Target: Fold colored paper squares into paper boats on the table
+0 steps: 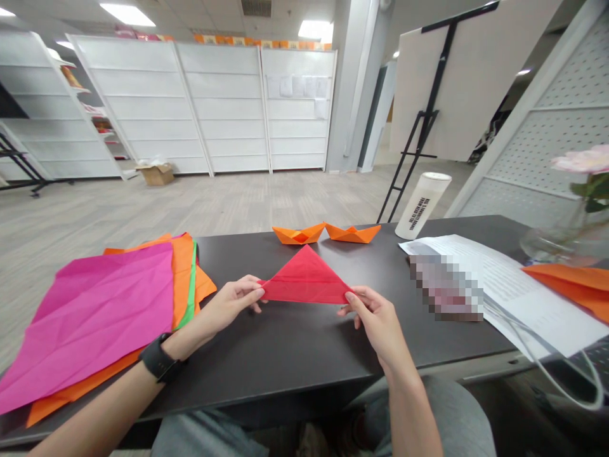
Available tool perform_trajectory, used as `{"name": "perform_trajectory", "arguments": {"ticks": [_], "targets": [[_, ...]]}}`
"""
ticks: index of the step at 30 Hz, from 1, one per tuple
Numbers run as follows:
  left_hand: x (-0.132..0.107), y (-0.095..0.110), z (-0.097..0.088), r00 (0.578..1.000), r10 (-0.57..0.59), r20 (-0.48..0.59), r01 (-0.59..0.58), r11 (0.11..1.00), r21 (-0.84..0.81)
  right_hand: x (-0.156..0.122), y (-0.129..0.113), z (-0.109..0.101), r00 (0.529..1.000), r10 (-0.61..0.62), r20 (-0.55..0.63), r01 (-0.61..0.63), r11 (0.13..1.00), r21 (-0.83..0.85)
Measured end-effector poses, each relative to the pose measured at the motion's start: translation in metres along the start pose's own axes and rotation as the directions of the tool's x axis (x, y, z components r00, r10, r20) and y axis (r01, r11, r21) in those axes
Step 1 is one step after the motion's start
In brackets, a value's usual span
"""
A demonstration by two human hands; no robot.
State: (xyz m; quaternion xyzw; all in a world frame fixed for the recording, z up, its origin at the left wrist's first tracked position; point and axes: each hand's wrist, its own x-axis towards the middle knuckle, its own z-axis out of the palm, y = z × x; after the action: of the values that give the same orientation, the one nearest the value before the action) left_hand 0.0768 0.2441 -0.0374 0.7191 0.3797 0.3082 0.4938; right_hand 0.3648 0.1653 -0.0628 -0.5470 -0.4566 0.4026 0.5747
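Note:
A red sheet of paper (307, 279), folded into a wide triangle with its peak pointing away from me, is held just over the dark table (285, 362). My left hand (238, 298) pinches its left corner between thumb and fingers. At the right corner, my right hand (371, 311) grips the paper in the same way. Crease lines run across the lower part of the red paper. Just beyond the peak sit two folded orange paper boats, a left boat (299, 235) and a right boat (353, 234), their tips close together.
A stack of coloured paper (104, 285), pink on top, lies at the left. To the right are a white cylindrical container (422, 206), printed sheets (528, 285), a blurred-out flat object (445, 289), a white cable (566, 397), orange paper (571, 285) and a flower vase (561, 244).

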Motion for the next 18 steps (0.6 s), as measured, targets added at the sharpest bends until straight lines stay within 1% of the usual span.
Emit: {"name": "perform_trajectory", "arguments": {"ticks": [3, 6, 9, 11, 15, 18], "targets": [[0.0004, -0.0022, -0.0006, 0.999, -0.002, -0.037, 0.002, 1.0, -0.001, -0.001, -0.0019, -0.0012, 0.999, -0.05, 0.016, 0.051, 0.998, -0.045], [-0.0002, -0.0015, -0.0011, 0.999, 0.026, -0.02, -0.024, 0.997, 0.069, -0.0018, -0.0039, -0.0024, 0.994, -0.108, 0.011, 0.109, 0.992, -0.058], [-0.0002, -0.0005, -0.0008, 0.999, 0.046, -0.018, -0.044, 0.996, 0.083, -0.0021, -0.0055, -0.0022, 0.997, -0.071, -0.005, 0.071, 0.997, -0.043], [0.0004, -0.0015, -0.0002, 1.0, 0.015, -0.024, -0.015, 1.0, 0.02, -0.0021, -0.0057, -0.0017, 0.999, -0.032, -0.018, 0.031, 0.999, -0.035], [0.0023, -0.0058, 0.0015, 0.991, -0.128, -0.04, 0.121, 0.981, -0.152, -0.0013, -0.0034, -0.0015, 0.999, -0.025, -0.028, 0.026, 1.0, 0.007], [0.002, -0.0055, 0.0022, 0.988, -0.146, -0.052, 0.133, 0.972, -0.196, -0.0008, -0.0017, -0.002, 1.0, -0.021, -0.01, 0.021, 0.997, 0.073]]}}
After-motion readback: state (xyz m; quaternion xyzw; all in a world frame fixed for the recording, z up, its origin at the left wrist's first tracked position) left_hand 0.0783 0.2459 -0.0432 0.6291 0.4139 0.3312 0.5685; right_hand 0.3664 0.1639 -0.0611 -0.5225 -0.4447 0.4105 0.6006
